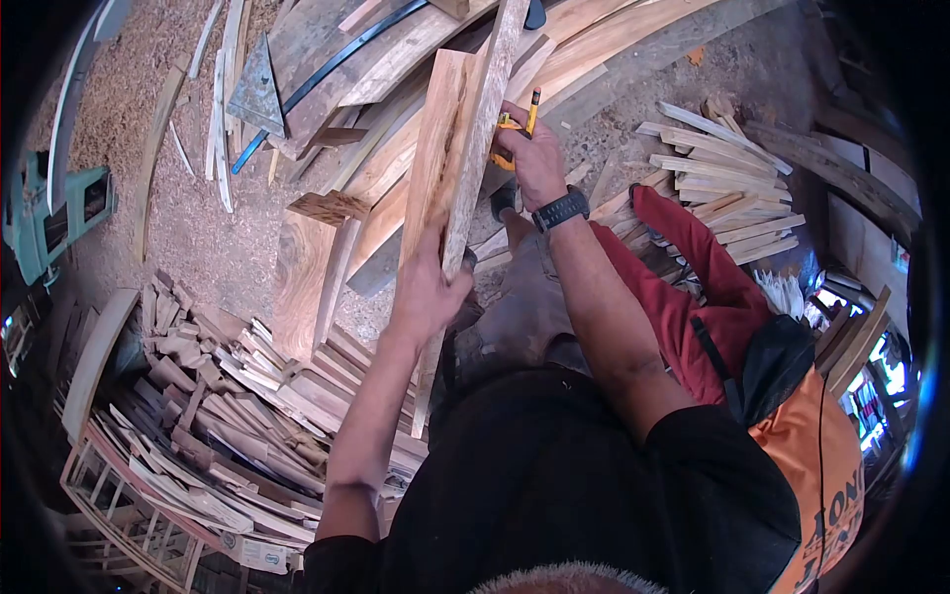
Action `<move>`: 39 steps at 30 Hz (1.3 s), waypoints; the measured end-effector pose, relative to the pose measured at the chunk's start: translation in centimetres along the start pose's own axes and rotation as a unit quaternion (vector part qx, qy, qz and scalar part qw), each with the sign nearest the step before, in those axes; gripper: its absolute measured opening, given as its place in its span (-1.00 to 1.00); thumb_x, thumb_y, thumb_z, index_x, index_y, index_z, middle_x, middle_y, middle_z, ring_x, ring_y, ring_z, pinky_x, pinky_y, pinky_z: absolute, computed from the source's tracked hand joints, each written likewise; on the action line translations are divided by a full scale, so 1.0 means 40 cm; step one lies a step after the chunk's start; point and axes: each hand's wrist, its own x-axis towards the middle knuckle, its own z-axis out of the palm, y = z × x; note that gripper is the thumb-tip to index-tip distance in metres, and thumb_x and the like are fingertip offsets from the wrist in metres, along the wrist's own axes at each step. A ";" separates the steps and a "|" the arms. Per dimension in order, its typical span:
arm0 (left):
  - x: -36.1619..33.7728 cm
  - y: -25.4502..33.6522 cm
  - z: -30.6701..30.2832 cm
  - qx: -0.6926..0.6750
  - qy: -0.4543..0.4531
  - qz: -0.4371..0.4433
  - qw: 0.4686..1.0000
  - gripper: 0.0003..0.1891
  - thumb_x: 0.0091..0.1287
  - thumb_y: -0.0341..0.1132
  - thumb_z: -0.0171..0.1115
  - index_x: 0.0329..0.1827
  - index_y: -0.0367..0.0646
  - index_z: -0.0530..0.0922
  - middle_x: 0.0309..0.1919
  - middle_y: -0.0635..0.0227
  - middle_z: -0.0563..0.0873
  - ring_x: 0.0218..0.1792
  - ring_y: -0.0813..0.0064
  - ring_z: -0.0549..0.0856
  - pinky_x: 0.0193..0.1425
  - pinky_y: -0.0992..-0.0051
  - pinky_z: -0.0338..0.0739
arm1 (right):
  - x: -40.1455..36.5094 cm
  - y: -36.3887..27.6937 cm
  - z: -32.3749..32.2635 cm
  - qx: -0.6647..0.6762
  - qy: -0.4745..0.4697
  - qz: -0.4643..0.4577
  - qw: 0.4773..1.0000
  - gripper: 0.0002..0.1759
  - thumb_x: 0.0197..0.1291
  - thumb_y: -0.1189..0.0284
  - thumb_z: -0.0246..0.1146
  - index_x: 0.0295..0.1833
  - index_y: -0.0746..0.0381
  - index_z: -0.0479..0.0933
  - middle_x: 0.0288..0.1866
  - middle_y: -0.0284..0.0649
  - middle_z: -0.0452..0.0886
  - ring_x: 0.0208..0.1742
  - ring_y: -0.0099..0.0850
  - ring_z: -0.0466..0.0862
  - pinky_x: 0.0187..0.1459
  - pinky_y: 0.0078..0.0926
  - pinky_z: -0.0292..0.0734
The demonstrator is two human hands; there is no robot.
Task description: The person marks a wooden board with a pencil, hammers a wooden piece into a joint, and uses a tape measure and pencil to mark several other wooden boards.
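My left hand (426, 295) is closed around the lower part of a wooden board (435, 139), its thumb across a long narrow plank (482, 129) that runs alongside. The board has a rough dark streak along its face. My right hand (536, 166), with a black watch (561, 209) on its wrist, is closed on a yellow tape measure (505, 139) and a yellow pencil (534, 109) that points up between the fingers. This hand is close to the right side of the long plank. Its fingertips are partly hidden behind the tape measure.
Planks (396, 188) lie stacked under and beyond my hands. A blue bar (327, 74) and a grey triangular plate (259, 91) rest at the upper left. Offcuts (213, 396) are heaped at lower left, wood strips (732, 178) at right. A person in red clothing (673, 287) is close on my right.
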 end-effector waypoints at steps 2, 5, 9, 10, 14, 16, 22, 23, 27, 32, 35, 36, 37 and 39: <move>0.061 0.017 0.002 0.005 0.037 0.079 0.996 -0.25 0.29 -0.34 0.32 0.59 -0.17 0.30 0.13 -0.21 0.73 0.18 -0.19 0.74 0.28 0.12 0.61 | 0.004 -0.007 -0.004 -0.008 -0.006 0.001 1.000 -0.43 0.25 0.60 0.26 0.41 0.33 0.58 -0.02 -0.23 0.76 -0.15 -0.54 0.74 -0.02 -0.59 0.65; 0.126 0.057 0.002 -0.031 0.064 0.121 0.990 -0.22 0.27 -0.31 0.37 0.58 -0.25 0.29 0.12 -0.27 0.72 0.16 -0.24 0.72 0.30 0.05 0.59 | 0.000 -0.014 -0.006 -0.002 -0.015 0.013 1.000 -0.43 0.20 0.61 0.30 0.38 0.33 0.61 -0.08 -0.25 0.73 -0.18 -0.55 0.70 -0.06 -0.60 0.63; 0.151 0.124 -0.019 -0.011 0.031 0.073 0.997 -0.21 0.20 -0.41 0.28 0.58 -0.28 0.29 0.09 -0.31 0.72 0.18 -0.26 0.71 0.30 0.04 0.58 | 0.004 -0.003 -0.006 0.014 -0.014 0.000 1.000 -0.44 0.16 0.60 0.34 0.34 0.34 0.64 -0.15 -0.30 0.70 -0.21 -0.56 0.66 -0.11 -0.61 0.60; 0.151 0.122 -0.020 -0.010 0.030 0.072 0.997 -0.21 0.20 -0.41 0.28 0.58 -0.28 0.29 0.09 -0.31 0.72 0.18 -0.26 0.71 0.30 0.04 0.58 | 0.002 0.000 -0.008 0.008 -0.015 0.017 1.000 -0.44 0.16 0.57 0.37 0.34 0.36 0.63 -0.03 -0.24 0.70 -0.11 -0.52 0.68 -0.04 -0.57 0.62; 0.152 0.113 -0.015 -0.014 0.030 0.073 0.997 -0.18 0.20 -0.39 0.20 0.62 -0.31 0.25 0.05 -0.37 0.71 0.13 -0.29 0.72 0.28 0.04 0.59 | 0.001 0.015 -0.004 0.016 -0.010 -0.013 1.000 -0.43 0.15 0.55 0.40 0.34 0.38 0.63 0.12 -0.18 0.67 0.02 -0.48 0.68 0.06 -0.54 0.62; 0.152 0.106 -0.007 -0.023 0.032 0.078 0.996 -0.17 0.21 -0.37 0.18 0.63 -0.34 0.23 0.04 -0.39 0.71 0.11 -0.30 0.72 0.28 0.04 0.59 | -0.005 0.009 -0.004 0.033 -0.022 0.001 0.999 -0.41 0.15 0.54 0.41 0.34 0.40 0.62 0.25 -0.15 0.62 0.15 -0.42 0.66 0.17 -0.50 0.60; 0.163 0.080 0.003 -0.024 0.068 0.143 0.987 -0.16 0.22 -0.36 0.17 0.63 -0.41 0.21 0.07 -0.42 0.70 0.12 -0.29 0.73 0.27 0.08 0.60 | -0.010 0.020 -0.001 0.013 -0.016 -0.022 1.000 -0.43 0.25 0.58 0.37 0.41 0.37 0.56 0.02 -0.32 0.70 -0.08 -0.59 0.66 0.01 -0.57 0.59; 0.157 0.084 -0.001 -0.028 0.054 0.116 0.991 -0.17 0.22 -0.35 0.17 0.63 -0.41 0.21 0.07 -0.41 0.70 0.14 -0.28 0.73 0.28 0.09 0.60 | -0.011 0.021 -0.003 0.015 -0.014 -0.022 1.000 -0.43 0.25 0.58 0.37 0.41 0.37 0.56 0.02 -0.32 0.70 -0.08 -0.59 0.66 0.01 -0.57 0.59; 0.154 0.085 0.001 -0.055 0.051 0.106 0.992 -0.19 0.24 -0.35 0.15 0.62 -0.40 0.22 0.09 -0.40 0.70 0.16 -0.26 0.73 0.30 0.09 0.60 | -0.007 0.026 -0.004 0.022 -0.027 -0.027 0.999 -0.39 0.24 0.59 0.38 0.44 0.41 0.53 0.11 -0.33 0.62 -0.08 -0.60 0.63 -0.02 -0.60 0.56; 0.155 0.083 0.003 -0.060 0.051 0.099 0.992 -0.21 0.24 -0.34 0.15 0.60 -0.40 0.25 0.09 -0.39 0.70 0.16 -0.26 0.72 0.31 0.09 0.60 | -0.010 0.020 -0.004 0.028 -0.035 -0.018 0.999 -0.38 0.23 0.60 0.37 0.43 0.43 0.53 0.22 -0.31 0.55 -0.05 -0.59 0.63 0.00 -0.61 0.55; 0.161 0.068 0.014 -0.059 0.058 0.110 0.990 -0.21 0.24 -0.34 0.15 0.60 -0.41 0.25 0.09 -0.39 0.70 0.16 -0.26 0.72 0.31 0.09 0.60 | -0.013 0.014 -0.004 0.038 -0.043 -0.016 0.998 -0.39 0.23 0.60 0.36 0.43 0.43 0.53 0.22 -0.31 0.56 -0.05 -0.59 0.63 0.03 -0.61 0.55; 0.162 0.067 0.015 -0.059 0.065 0.122 0.989 -0.21 0.24 -0.34 0.16 0.60 -0.41 0.25 0.09 -0.39 0.70 0.16 -0.26 0.72 0.31 0.08 0.60 | -0.013 0.015 -0.003 0.021 -0.036 -0.030 0.999 -0.39 0.24 0.59 0.35 0.43 0.43 0.53 0.23 -0.30 0.57 -0.04 -0.58 0.63 0.05 -0.60 0.55; 0.163 0.066 0.014 -0.059 0.066 0.122 0.989 -0.21 0.24 -0.34 0.16 0.60 -0.41 0.25 0.09 -0.39 0.70 0.16 -0.26 0.72 0.31 0.08 0.60 | -0.010 0.014 -0.003 0.002 -0.029 -0.044 0.999 -0.39 0.24 0.59 0.35 0.44 0.43 0.52 0.24 -0.29 0.58 -0.02 -0.58 0.64 0.07 -0.60 0.54; 0.161 0.069 0.014 -0.059 0.061 0.125 0.989 -0.20 0.24 -0.35 0.16 0.61 -0.40 0.24 0.10 -0.39 0.70 0.16 -0.27 0.72 0.30 0.08 0.60 | -0.008 0.013 -0.006 0.013 -0.036 -0.033 0.999 -0.39 0.24 0.59 0.34 0.44 0.42 0.52 0.24 -0.28 0.59 0.01 -0.56 0.64 0.09 -0.59 0.55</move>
